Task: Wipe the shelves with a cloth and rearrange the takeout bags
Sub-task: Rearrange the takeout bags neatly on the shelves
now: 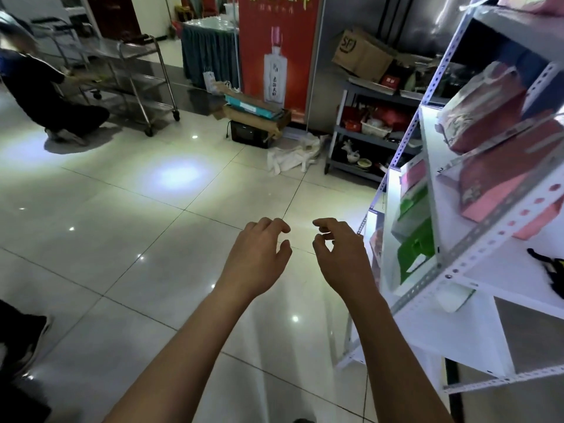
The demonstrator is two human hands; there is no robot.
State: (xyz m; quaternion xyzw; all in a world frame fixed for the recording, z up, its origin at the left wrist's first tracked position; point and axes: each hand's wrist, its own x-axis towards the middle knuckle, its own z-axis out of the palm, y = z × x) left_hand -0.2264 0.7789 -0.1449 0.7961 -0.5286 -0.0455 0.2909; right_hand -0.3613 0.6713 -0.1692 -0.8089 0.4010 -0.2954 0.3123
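Hands are hanging apart over the floor, left hand (259, 254) and right hand (341, 254) loosely curled, gripping nothing. Takeout bags (488, 117) on the white shelves (457, 264) are running off the right edge, blurred.

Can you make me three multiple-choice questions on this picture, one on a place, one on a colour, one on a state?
1. Where does the white shelf unit stand?
A. right of both hands
B. behind the banner
C. left of the cart

2. What colour is the tall bottle banner?
A. blue
B. red
C. green

3. What do the left hand and right hand hold?
A. a cloth
B. a bag
C. nothing

Answers: 1 A, it fills the right edge. 2 B, its ground is red. 3 C, loosely curled fingers over bare floor.
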